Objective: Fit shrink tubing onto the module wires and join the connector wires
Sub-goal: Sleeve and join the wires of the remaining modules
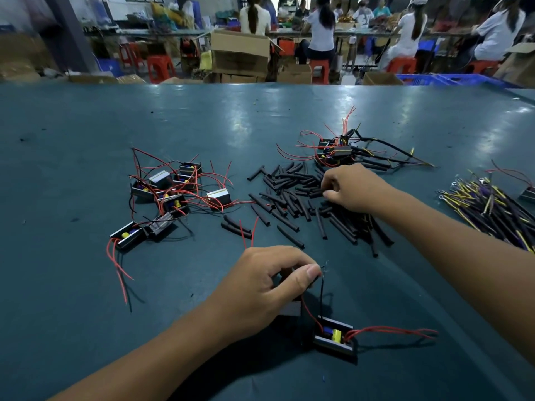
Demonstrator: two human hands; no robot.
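Judging by the piles, the job is early to midway. Beyond the loose heap of black shrink tubing pieces [292, 198] lies a small cluster of finished-looking modules [337, 151], their leads already sleeved in black and joined to cables. To the left of the heap, a larger group of about 7 bare modules [170, 195] waits with red and black wires uncovered. To the right of the heap sits a bundle of connector wires [486, 206], yellow and black with ring terminals, apparently untouched stock. So most units seem left to do.

The module in hand [334, 338] lies on the green table [86, 140], nearer the person than the heap, its blue and yellow components showing and 2 red leads trailing away to the right. No tube sits on its wires yet, as far as can be seen.

The left hand [260, 287] is curled, thumb against forefinger, pinching the module's thin black wire [322, 285] so that its stripped tip stands upright; a second dark block under the palm is mostly hidden, and I cannot tell what it is.

The right hand [351, 186] reaches into the far right side of the heap with fingers bent narrowly down onto the tubes. It looks to be picking out 1 piece, but whether a tube is actually pinched cannot be told.
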